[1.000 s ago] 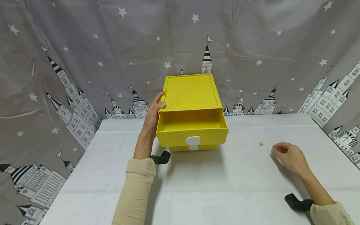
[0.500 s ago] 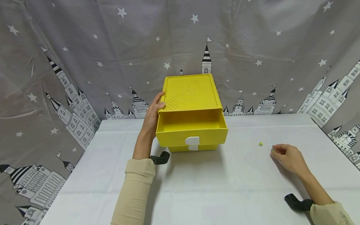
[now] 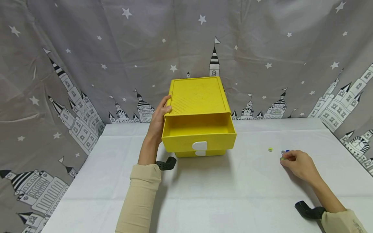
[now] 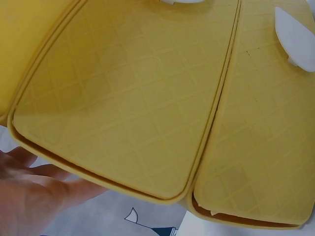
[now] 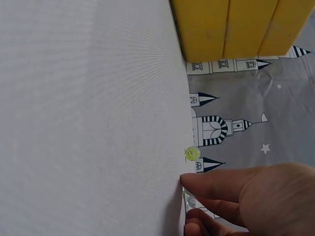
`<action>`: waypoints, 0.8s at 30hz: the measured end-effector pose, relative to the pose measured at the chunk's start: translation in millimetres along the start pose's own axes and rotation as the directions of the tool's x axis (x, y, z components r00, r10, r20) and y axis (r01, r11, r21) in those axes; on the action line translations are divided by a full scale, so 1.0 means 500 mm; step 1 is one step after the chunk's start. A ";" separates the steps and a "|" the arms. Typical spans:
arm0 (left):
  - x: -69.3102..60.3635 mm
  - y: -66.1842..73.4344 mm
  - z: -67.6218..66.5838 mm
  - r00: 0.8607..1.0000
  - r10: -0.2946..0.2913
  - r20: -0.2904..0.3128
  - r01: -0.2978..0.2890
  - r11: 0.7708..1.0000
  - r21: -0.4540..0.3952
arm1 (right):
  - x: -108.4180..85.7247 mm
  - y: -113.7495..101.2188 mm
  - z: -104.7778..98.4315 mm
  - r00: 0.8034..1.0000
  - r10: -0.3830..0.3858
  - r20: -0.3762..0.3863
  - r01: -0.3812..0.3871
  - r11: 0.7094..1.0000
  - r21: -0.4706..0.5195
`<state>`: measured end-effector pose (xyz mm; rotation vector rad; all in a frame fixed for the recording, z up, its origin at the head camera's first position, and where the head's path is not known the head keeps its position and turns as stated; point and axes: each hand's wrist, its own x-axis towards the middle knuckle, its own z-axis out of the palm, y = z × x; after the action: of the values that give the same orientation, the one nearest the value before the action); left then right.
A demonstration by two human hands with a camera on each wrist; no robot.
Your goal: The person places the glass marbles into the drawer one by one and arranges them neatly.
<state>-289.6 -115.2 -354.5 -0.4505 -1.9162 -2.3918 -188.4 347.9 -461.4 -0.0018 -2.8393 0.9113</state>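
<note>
A yellow drawer unit (image 3: 201,94) stands mid-table, its upper drawer (image 3: 186,141) pulled out and bare inside as far as visible. Along its left side rests my left hand (image 3: 157,123), thumb near the front corner; the left wrist view shows the hand (image 4: 44,191) beside the casing. At the right, my right hand (image 3: 300,164) pinches a small greenish glassy disc (image 3: 282,159) at its fingertips, low against the tabletop. Just behind those fingertips lie a clear disc (image 3: 283,152) and a blue disc (image 3: 287,150). Farther left lies a yellow-green disc (image 3: 270,149).
A white cloth (image 3: 233,200) covers the table. Behind it hangs a grey curtain (image 3: 140,58) printed with castles and stars. White tabs (image 3: 199,146) stick out from the drawer fronts. Black wrist mounts (image 3: 309,210) sit on both forearms.
My right hand has shifted slightly towards me. The clear and blue discs now show behind its fingertips, and a greenish one is between them. The left hand and drawer unit stay put.
</note>
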 end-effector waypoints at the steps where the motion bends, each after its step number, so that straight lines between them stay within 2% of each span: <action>1: 0.000 0.000 0.000 1.000 0.000 -0.001 0.000 1.000 -0.001 | 0.000 0.000 0.000 1.000 0.000 0.001 0.000 1.000 0.001; 19: -0.002 0.001 -0.002 1.000 0.000 -0.008 0.000 1.000 0.000 | 0.002 0.003 0.005 1.000 -0.020 -0.008 0.020 1.000 0.002; 24: -0.001 0.001 0.000 1.000 -0.001 -0.007 0.001 1.000 -0.010 | -0.002 0.004 0.005 1.000 -0.001 -0.019 0.001 1.000 0.010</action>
<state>-289.3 -115.4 -354.0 -0.4412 -1.9037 -2.4014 -188.2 347.9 -464.7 -0.0083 -2.8171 0.9198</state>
